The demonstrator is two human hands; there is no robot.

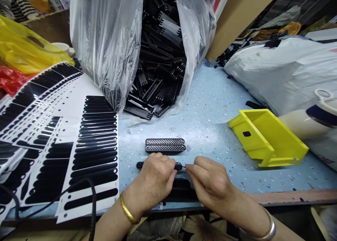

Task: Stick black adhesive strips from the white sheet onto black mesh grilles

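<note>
My left hand [158,172] is closed over a narrow black bar with rounded ends [178,166], pressing it near the table's front edge. Its middle is hidden under my fingers. Just right of that bar, my right hand [209,179] pinches a thin dark thing at the bar's right end, too small to name. Beyond my hands lie two black bars with a cross-hatched surface [165,145], side by side. A black piece [181,189] sits between my wrists at the table edge, partly covered.
A clear plastic bag [110,41] spills black plastic parts [160,58] at the back. Sheets of black strip stickers [94,139] cover the left, with a dark cable [92,195] across them. A yellow bin [273,135] and a white bag [276,69] stand right.
</note>
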